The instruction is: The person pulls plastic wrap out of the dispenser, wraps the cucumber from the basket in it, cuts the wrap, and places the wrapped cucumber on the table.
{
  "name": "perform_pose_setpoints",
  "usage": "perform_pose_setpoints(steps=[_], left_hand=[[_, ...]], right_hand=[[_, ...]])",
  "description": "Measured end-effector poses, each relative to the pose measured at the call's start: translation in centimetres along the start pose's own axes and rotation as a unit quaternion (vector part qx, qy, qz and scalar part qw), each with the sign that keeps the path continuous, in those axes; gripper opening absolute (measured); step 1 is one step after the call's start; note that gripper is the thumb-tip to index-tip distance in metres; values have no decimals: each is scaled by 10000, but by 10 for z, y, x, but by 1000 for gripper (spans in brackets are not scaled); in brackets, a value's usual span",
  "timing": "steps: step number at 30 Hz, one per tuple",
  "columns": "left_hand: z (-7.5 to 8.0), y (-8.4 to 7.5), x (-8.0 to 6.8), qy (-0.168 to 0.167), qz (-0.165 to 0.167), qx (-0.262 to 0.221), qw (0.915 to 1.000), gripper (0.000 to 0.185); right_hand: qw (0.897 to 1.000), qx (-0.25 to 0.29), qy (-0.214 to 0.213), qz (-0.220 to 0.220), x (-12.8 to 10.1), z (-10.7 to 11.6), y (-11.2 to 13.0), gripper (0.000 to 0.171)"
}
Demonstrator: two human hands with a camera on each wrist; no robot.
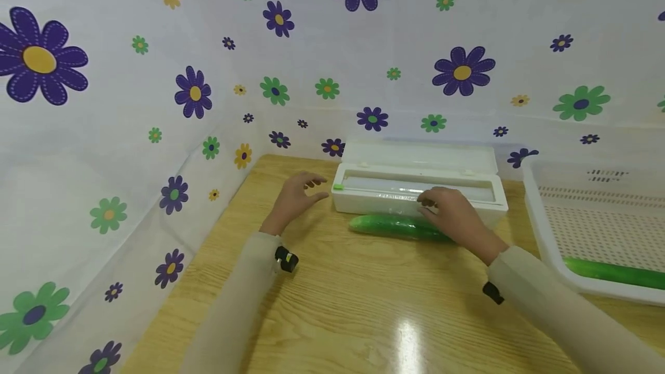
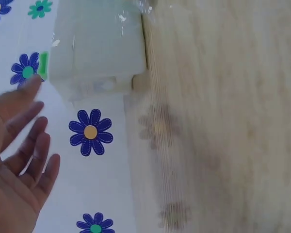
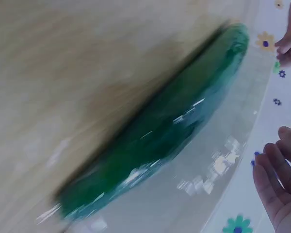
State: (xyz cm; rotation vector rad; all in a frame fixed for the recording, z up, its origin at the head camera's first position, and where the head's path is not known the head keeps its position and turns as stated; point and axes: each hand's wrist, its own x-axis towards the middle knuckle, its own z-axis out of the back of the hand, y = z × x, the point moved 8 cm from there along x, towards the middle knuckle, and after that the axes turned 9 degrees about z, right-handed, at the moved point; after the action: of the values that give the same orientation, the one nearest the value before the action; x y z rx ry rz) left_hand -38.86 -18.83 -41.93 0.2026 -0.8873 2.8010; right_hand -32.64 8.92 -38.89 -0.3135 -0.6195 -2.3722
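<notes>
A white cling film dispenser (image 1: 358, 204) stands at the back of the table with its lid (image 1: 421, 154) raised and a roll of cling film (image 1: 447, 189) inside. A green tab (image 1: 338, 187) sits at its left end. Along its front lies a cucumber (image 1: 389, 225), glossy with film in the right wrist view, where the whole cucumber (image 3: 160, 131) shows. My left hand (image 1: 296, 198) hovers just left of the dispenser, fingers loosely bent and holding nothing. Over the dispenser's front edge and the cucumber's right part, my right hand (image 1: 457, 218) has its fingers relaxed, with no object visible between them.
To the right is a white perforated basket (image 1: 540, 235) with another cucumber (image 1: 613, 272) along its near side. A flower-patterned white sheet (image 1: 312, 45) rises behind and to the left of the wooden table (image 1: 332, 310).
</notes>
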Motion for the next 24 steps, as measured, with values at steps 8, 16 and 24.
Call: perform_pose_setpoints(steps=[8,16,24], left_hand=[[-24,-5,26,755,-407,-422,9954,42],[-31,-15,31,880,-485,-291,9945,35],[-31,-14,31,940,-522,-239,9939,37]], right_hand=[[9950,858,-496,89,57,-26,21,16],[9896,1373,-396,-152,94,-61,31,16],[9941,1082,-107,-60,114,-85,41,18]])
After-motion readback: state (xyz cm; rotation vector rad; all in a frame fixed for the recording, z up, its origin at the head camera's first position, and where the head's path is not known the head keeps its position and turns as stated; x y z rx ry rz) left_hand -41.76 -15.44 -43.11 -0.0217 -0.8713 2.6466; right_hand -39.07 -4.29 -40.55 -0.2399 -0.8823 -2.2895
